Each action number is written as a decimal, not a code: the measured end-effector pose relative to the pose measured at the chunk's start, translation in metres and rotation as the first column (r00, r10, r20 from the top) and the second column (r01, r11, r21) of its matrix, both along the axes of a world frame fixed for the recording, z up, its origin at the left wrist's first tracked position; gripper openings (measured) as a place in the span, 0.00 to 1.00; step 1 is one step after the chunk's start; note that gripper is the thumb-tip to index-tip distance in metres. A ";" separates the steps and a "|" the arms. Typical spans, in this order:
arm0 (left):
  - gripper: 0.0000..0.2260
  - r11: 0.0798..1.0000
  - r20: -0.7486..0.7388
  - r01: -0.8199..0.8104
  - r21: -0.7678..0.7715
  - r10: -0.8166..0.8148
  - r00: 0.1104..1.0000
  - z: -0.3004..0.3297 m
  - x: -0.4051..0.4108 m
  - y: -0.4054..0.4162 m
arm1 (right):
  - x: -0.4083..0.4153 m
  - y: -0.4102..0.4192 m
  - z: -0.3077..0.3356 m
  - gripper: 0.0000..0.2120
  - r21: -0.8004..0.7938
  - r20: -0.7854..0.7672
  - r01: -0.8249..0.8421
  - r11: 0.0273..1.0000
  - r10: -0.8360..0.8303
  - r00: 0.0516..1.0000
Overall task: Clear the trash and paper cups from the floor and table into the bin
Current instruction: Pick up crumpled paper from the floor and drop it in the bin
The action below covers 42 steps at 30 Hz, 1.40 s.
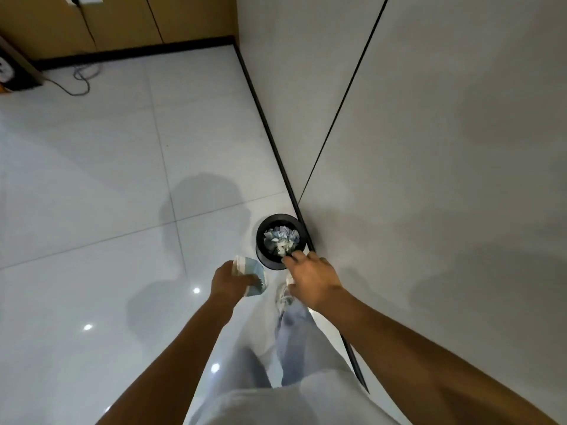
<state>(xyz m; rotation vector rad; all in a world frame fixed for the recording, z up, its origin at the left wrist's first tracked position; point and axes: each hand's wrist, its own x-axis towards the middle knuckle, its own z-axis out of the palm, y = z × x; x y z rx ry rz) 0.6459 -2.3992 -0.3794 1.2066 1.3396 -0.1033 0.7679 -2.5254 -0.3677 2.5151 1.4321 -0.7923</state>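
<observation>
A small round black bin (270,259) stands on the floor against the grey wall, with crumpled white and blue paper (281,239) inside it. My left hand (228,282) is shut on a stack of pale blue and white paper cups (250,273), held just left of the bin. My right hand (311,277) hovers at the bin's near rim with its fingers loosely apart and nothing visible in it.
Glossy white floor tiles (92,185) spread to the left. A black skirting strip (270,133) runs along the grey wall (429,148) on the right. A grey cable (81,84) and a dark box (15,72) lie far left by wooden panels. My legs and shoe (283,294) are below.
</observation>
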 end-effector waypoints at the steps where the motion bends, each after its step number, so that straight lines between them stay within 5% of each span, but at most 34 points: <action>1: 0.22 1.000 -0.013 -0.011 -0.014 0.011 1.000 -0.011 0.016 0.005 | 0.016 0.009 -0.010 0.24 -0.005 -0.009 0.001 1.000 -0.001 1.000; 12: 0.09 0.999 -0.105 -0.029 -0.018 0.027 0.994 -0.137 0.119 0.072 | 0.127 0.075 -0.145 0.25 0.017 -0.113 0.189 0.982 -0.185 0.976; 22: 0.11 0.999 -0.201 0.044 -0.024 -0.048 0.978 -0.248 0.146 0.098 | 0.153 0.107 -0.278 0.28 -0.105 -0.286 0.417 0.903 -0.429 0.856; 35: 0.29 0.954 -0.253 0.137 -0.267 -0.207 0.945 -0.301 0.219 0.080 | 0.157 0.087 -0.284 0.23 -0.036 -0.412 0.628 0.777 -0.584 0.699; 42: 0.18 0.968 -0.213 0.240 -0.073 -0.250 0.945 -0.266 0.188 0.100 | 0.154 0.110 -0.252 0.23 -0.006 -0.412 0.568 0.823 -0.520 0.748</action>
